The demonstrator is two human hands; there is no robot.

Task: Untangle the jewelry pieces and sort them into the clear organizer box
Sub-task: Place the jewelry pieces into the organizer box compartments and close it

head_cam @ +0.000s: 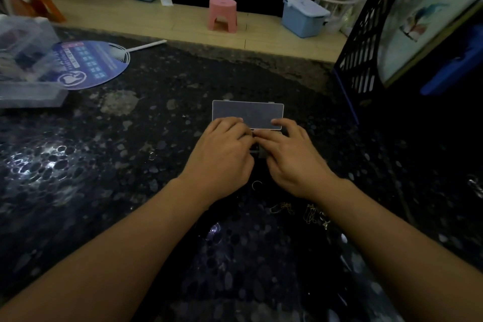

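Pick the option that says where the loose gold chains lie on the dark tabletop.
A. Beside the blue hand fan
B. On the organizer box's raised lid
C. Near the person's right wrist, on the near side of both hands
C: the gold chains lie on the tabletop beside the right wrist, nearer the camera than the right hand and left hand.

Organizer box base under both hands; gold jewelry too dim.

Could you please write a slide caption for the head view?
Both hands work at the open clear organizer box while gold chains lie nearby.
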